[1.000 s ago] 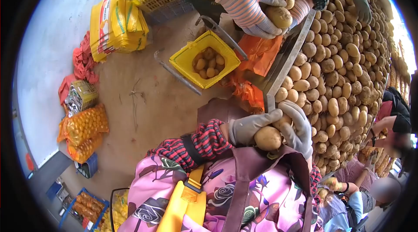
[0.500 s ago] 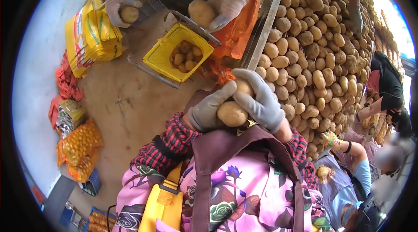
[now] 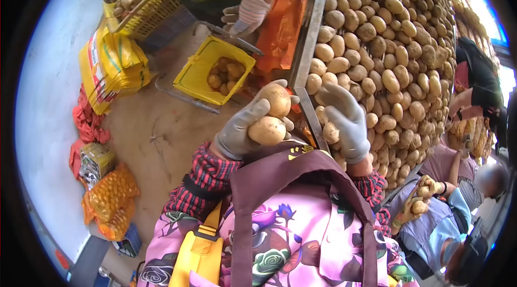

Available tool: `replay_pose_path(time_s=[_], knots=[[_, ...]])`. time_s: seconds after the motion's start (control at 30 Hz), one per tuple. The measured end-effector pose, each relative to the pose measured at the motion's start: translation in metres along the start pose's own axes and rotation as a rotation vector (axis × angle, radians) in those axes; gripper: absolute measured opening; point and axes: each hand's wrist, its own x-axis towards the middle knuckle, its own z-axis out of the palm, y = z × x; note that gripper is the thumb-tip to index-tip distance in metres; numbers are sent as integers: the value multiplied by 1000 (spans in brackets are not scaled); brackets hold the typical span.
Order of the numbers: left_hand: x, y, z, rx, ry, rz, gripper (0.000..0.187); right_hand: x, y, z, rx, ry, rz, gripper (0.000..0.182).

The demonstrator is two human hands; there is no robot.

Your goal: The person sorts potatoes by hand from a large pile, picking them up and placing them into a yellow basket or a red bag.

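My left hand (image 3: pixel 237 128), in a grey glove, is closed around two potatoes, an upper potato (image 3: pixel 276 99) and a lower potato (image 3: pixel 267 131) nearer my body. My right hand (image 3: pixel 347 124), gloved the same way, hovers at the near edge of the potato heap (image 3: pixel 396 79), thumb and fingers apart with nothing gripped. A loose potato (image 3: pixel 330 133) shows just left of its palm. In front of my left hand stands a yellow basket (image 3: pixel 188 74) on a metal frame, with several potatoes at its bottom.
A metal edge (image 3: pixel 311 34) borders the heap. Across from me, a person's gloved hand (image 3: pixel 245 15) is above the basket; a yellow crate of potatoes (image 3: pixel 153 15) stands beside them. Yellow sacks (image 3: pixel 116 66) and a net bag (image 3: pixel 110 201) lie left. Co-workers are at the right.
My hands have parted: the left keeps the two potatoes, while the right has moved over the heap's edge. The person opposite no longer shows potatoes in their hands, which have shifted.
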Motion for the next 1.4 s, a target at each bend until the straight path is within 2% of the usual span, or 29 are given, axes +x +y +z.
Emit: replay_pose_path(time_s=[0.03,0.1,0.17,0.2,0.23,0.3,0.33,0.4,0.43,0.5,0.53,0.6,0.63,0.7,0.73,0.8,0.83,0.9,0.97,1.03,1.07,1.1,1.17,1.27,1.4], knots=[[2,1,6,-7,-8,-9,53,3,-5,7,-169,-108,-143,67],[7,-2,15,-54,-37,-75,52,12,-30,25,-611,-281,-415,73],[13,-3,27,274,249,-102,55,26,-36,26,-703,-555,-393,75],[10,2,39,342,242,-146,59,30,-29,18,-588,-555,-334,72],[13,6,20,172,-16,-183,62,23,-27,20,30,-480,50,73],[6,12,16,-51,-31,-173,66,12,-32,18,364,-295,194,79],[4,16,4,-55,-40,-178,66,12,-25,12,412,-282,158,84],[-3,26,-41,-205,-4,31,67,6,-17,4,469,-248,142,84],[-7,34,-58,-201,-5,26,67,4,-13,2,536,-222,131,84],[-15,45,-87,-415,472,271,58,1,-15,3,536,-232,88,79],[-12,42,-104,-409,478,277,58,-2,-22,5,580,-208,73,76],[-14,49,-140,-381,622,339,51,-4,-21,7,599,-179,44,72],[-14,50,-147,-401,587,324,51,-1,-6,0,595,-142,41,71],[-12,49,-166,-476,364,313,55,-4,-17,1,556,-91,25,63],[-13,49,-152,-468,371,333,55,-6,-14,0,567,-109,30,63],[-14,49,-119,-342,142,278,61,-11,-10,-5,-423,147,-219,49],[-14,48,-106,-342,145,287,61,-13,-9,-6,-421,137,-219,49],[-15,47,-84,-211,145,276,64,-17,-7,-8,-214,136,-120,47],[-12,47,-80,-222,132,258,59,-14,0,-13,-307,75,-209,52],[-6,47,-74,-200,2,208,56,-13,-5,-12,465,-62,46,62],[-8,45,-68,-187,91,215,52,-11,-3,-12,466,-62,52,62],[-7,44,-65,-188,92,214,52,-5,-1,-13,428,-105,92,66],[-5,42,-60,-255,61,200,48,7,-4,-10,391,-149,129,70],[-6,38,-54,-368,-7,207,43,22,-19,9,222,-229,122,62],[-6,39,-54,-485,-109,202,42,37,-29,32,81,-216,112,58]])
